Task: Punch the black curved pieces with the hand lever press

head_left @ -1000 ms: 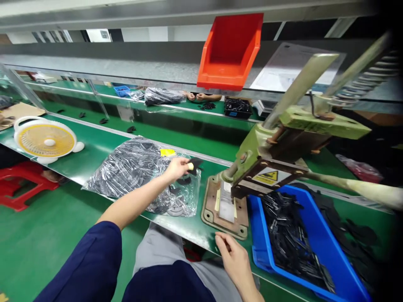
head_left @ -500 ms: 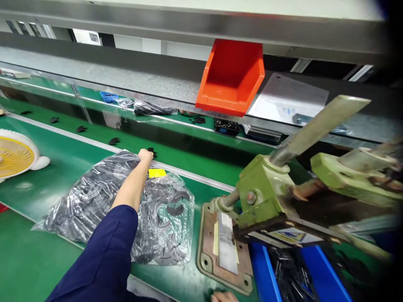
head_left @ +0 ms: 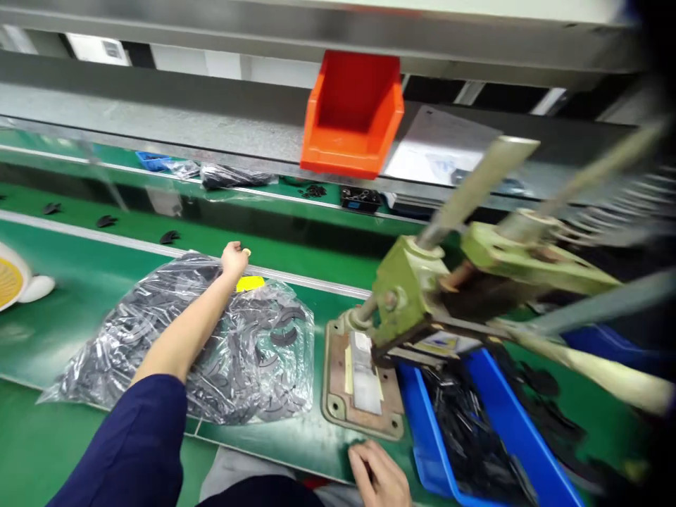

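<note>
My left hand [head_left: 236, 259] reaches across a clear plastic bag [head_left: 158, 317] full of dark curved pieces, to the near edge of the green belt [head_left: 296, 257]. Its thumb and fingers look parted, with no piece visible between them. What lies behind the hand is hidden. A yellow tag [head_left: 250, 283] sits on the bag just below that hand. My right hand [head_left: 379, 475] rests curled at the table's front edge, below the base plate [head_left: 334, 407] of a green lever press [head_left: 404, 282]. Whatever its fingers may hold is hidden.
Black curved pieces [head_left: 170, 237] lie spaced along the belt to the left. A blue bin [head_left: 430, 443] of black parts stands right of the press. Overhead, an orange bin [head_left: 343, 151] sits on the shelf. A white-rimmed fan [head_left: 21, 278] is at far left.
The view has swung right, bringing more of my right hand into sight. The black piece at my left hand's fingertips no longer shows. The belt pieces have shifted slightly left relative to the bag.
</note>
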The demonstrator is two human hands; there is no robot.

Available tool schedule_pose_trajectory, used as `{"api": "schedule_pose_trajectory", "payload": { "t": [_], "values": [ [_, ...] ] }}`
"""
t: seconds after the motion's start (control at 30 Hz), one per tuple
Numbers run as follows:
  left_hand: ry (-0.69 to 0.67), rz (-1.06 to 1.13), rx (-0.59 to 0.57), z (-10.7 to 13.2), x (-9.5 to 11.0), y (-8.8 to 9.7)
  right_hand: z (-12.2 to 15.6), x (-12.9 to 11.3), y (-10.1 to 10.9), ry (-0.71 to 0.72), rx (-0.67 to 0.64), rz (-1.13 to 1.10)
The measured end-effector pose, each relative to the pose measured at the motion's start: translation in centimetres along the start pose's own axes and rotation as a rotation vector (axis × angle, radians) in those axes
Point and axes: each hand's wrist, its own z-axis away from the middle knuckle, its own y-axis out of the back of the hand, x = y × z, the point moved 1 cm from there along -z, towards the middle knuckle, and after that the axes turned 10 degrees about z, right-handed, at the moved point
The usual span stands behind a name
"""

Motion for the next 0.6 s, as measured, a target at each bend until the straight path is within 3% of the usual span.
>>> {"api": "schedule_pose_trajectory", "payload": {
  "t": [0.1,0.17,0.23,0.33,0.47,0.6],
  "values": [
    [-0.012,0.13,-0.153,4.7,1.0,0.0,-1.0,-0.9,3.1,0.021,-0.14,0.026],
    [0.029,0.246,-0.259,8.1,1.4,0.5,-2.1,-0.6,5.9,0.021,-0.165,0.06],
    [0.055,0.318,-0.351,11.4,1.7,1.2,-3.6,0.9,8.7,-0.054,-0.174,0.161],
    [0.099,0.372,-0.448,16.1,2.3,2.1,-6.6,5.1,11.7,-0.26,-0.109,0.304],
    [0.128,0.391,-0.543,21.0,2.7,2.5,-10.0,10.3,11.9,-0.434,-0.228,0.45],
    [0.175,0.387,-0.611,23.8,2.3,2.6,-10.1,11.9,10.9,-0.438,-0.417,0.507]
  ]
}}
